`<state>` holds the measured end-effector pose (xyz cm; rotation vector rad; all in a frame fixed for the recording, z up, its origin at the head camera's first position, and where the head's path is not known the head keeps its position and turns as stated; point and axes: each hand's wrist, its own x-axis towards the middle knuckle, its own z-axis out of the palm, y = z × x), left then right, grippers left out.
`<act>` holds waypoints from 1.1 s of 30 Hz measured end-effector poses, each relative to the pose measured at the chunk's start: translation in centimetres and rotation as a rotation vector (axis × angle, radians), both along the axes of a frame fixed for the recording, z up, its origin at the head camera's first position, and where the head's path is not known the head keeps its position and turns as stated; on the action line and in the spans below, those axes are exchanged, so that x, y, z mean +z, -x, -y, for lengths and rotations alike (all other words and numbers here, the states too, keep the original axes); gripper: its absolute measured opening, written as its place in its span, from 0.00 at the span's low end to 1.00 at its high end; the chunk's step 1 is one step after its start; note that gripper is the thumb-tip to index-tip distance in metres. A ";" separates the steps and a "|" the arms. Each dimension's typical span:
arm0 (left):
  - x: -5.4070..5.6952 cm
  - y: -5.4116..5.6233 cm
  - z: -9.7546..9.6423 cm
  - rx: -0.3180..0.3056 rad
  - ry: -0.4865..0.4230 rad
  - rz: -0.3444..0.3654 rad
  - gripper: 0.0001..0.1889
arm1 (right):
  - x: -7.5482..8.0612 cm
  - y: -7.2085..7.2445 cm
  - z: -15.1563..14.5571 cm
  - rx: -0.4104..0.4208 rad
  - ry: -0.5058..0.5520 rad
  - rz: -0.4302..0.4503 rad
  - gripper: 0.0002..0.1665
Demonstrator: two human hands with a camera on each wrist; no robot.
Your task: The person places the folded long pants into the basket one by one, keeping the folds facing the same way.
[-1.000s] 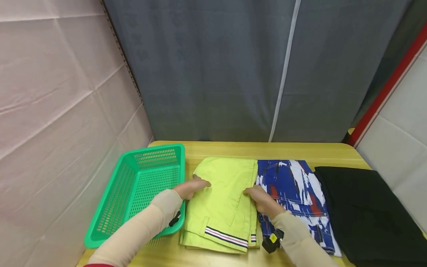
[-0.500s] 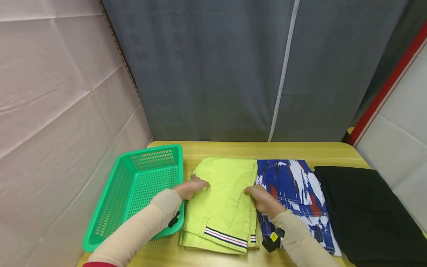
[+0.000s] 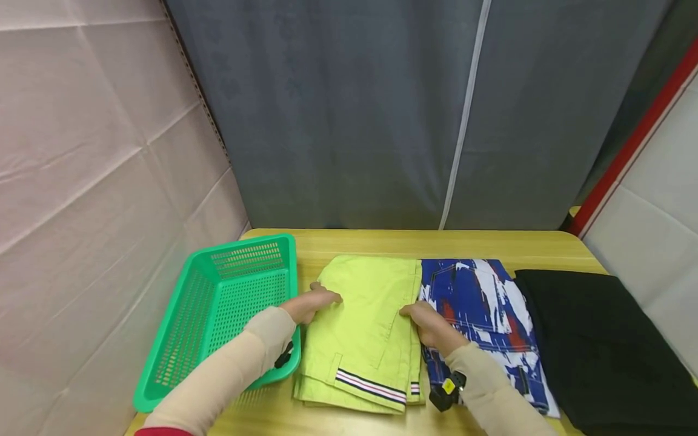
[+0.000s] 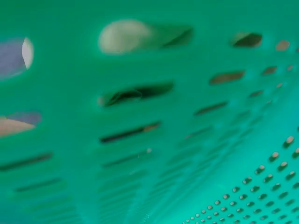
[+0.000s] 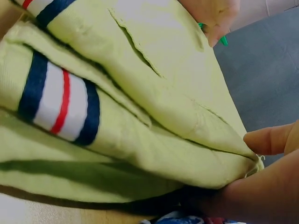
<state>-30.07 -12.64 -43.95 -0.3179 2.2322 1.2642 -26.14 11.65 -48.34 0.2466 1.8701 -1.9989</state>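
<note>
A folded lime-yellow garment [image 3: 365, 327] with navy, white and red striped bands lies flat on the table. My left hand [image 3: 311, 304] grips its left side, thumb on top and fingers mostly hidden at the edge. On the opposite side my right hand [image 3: 431, 327] pinches the edge, and the right wrist view shows the thumb [image 5: 268, 140] over the layered cloth with fingers beneath. A green perforated basket [image 3: 294, 266] stands left of the garment, under my left forearm. Its slotted wall [image 4: 70, 102] fills the left wrist view, which hides the left hand there.
Right of the lime-yellow garment lies a folded blue, white and red patterned garment [image 3: 463, 290], overlapped by my right hand and wrist. Farther right is folded black cloth [image 3: 594, 345]. A grey curtain [image 3: 338, 121] hangs behind the wooden table [image 3: 354, 241]; pale sheeting [image 3: 98, 181] flanks the left.
The basket has shifted slightly left, mostly in the first half second. Both hands keep their hold on the lime-yellow garment, which lies in nearly the same place.
</note>
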 end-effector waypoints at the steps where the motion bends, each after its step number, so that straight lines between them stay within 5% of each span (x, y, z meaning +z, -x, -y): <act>1: 0.0 0.0 0.0 0.009 -0.007 -0.005 0.49 | 0.0 0.0 0.0 0.005 0.004 -0.001 0.21; 17: 0.1 -0.1 0.8 0.041 -0.280 -0.055 0.43 | 1.4 0.0 -1.7 0.052 -0.023 -0.039 0.26; 33: 2.2 -0.6 1.0 -0.008 -0.336 -0.165 0.39 | 3.1 0.5 -2.7 0.017 -0.013 -0.108 0.31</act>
